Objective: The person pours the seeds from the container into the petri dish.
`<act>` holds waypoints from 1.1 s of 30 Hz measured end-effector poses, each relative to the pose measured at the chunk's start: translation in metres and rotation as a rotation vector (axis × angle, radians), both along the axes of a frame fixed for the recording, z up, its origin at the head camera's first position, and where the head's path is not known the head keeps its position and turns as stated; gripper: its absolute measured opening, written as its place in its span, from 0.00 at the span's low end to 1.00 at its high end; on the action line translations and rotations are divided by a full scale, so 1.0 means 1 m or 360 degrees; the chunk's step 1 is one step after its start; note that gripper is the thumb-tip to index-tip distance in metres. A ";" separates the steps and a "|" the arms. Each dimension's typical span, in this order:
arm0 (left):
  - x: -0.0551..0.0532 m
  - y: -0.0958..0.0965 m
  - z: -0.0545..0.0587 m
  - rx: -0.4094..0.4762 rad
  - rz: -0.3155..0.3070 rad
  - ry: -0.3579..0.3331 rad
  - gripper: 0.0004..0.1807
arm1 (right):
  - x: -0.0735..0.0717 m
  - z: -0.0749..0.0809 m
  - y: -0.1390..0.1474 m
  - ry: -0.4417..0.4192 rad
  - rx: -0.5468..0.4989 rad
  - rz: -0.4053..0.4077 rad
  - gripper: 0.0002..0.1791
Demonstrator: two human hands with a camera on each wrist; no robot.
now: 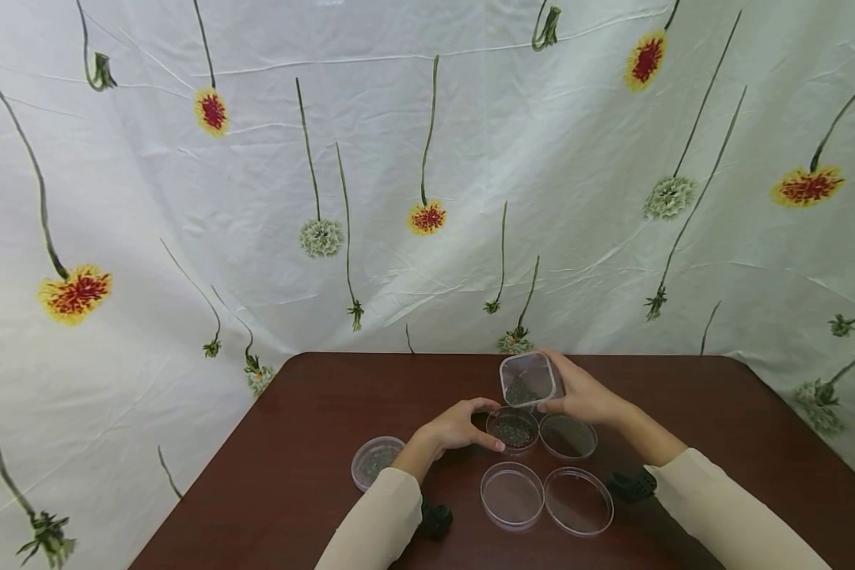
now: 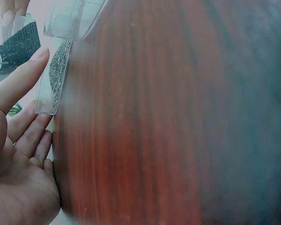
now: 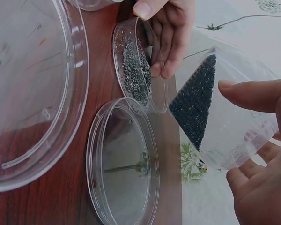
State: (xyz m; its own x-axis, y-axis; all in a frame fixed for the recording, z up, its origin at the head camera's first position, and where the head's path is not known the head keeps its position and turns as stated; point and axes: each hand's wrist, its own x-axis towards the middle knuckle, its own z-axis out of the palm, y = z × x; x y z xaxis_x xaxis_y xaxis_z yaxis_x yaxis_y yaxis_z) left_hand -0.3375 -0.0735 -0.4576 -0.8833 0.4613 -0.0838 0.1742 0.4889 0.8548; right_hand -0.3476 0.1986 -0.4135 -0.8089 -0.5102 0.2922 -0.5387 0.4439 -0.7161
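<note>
Near surface (image 1: 313, 427) far edge, right grip (image 1: 583, 396) clasps plastic tub (image 1: 526, 367), left grip (image 1: 456, 427) pinches petri dish (image 1: 520, 452); overtilting may spill granules (image 3: 199, 99).

Floral cloth (image 1: 370, 119) backs a dark tabletop (image 1: 292, 475)

I've got white, creased cloth spanning my head view side to side, and look: red-and-yellow blooms (image 1: 427, 218) and pale puffs (image 1: 321, 237), heads down on long stems (image 1: 430, 127)! Below, that tabletop: reddish-brown, far corners rounded, grain streaking down my left wrist view. Soft light brightens the cloth's lower middle.
</note>
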 end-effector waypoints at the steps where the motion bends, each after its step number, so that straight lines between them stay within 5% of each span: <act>1: 0.000 0.000 0.000 0.0002 -0.0001 0.0000 0.36 | 0.000 0.001 0.000 -0.0021 -0.0019 0.0011 0.51; 33: -0.002 -0.001 -0.001 0.0010 -0.0024 0.0000 0.37 | 0.000 -0.001 -0.001 -0.0653 -0.0522 0.0113 0.50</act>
